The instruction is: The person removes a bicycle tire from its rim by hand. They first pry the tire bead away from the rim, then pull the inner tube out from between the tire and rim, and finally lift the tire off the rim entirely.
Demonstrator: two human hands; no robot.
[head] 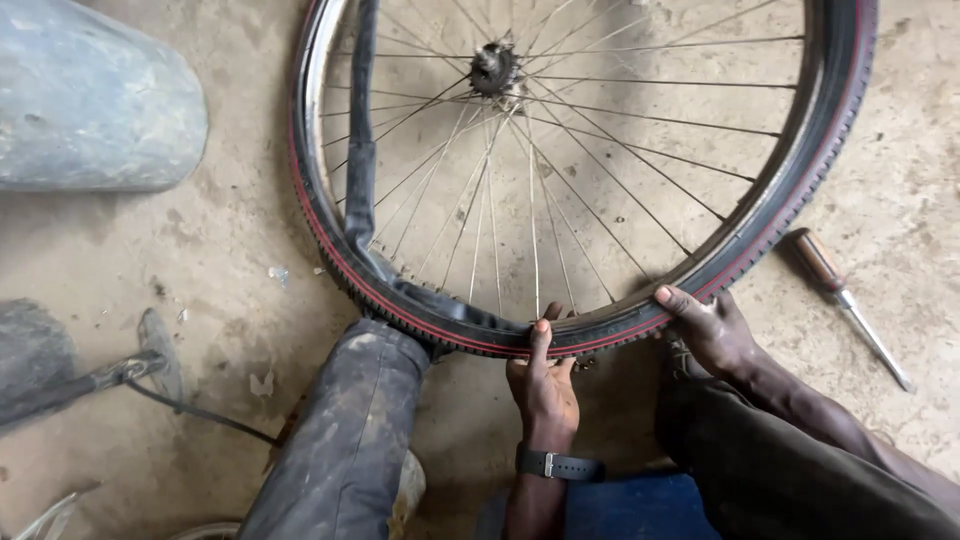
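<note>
A spoked bicycle wheel [560, 150] lies on the dirt floor, with a black tyre with a red stripe [790, 200] around its rim. A limp black inner tube [362, 170] hangs out of the tyre on the left side. My left hand [542, 378], a black watch on its wrist, presses its fingers on the tyre's near edge. My right hand [708, 325] pushes its thumb on the tyre a little to the right. My knees flank the wheel's near edge.
A screwdriver with a brown handle [845, 298] lies on the floor to the right of the wheel. A grey rounded object [90, 100] sits at top left. A dark cable and metal piece [130, 375] lie at left.
</note>
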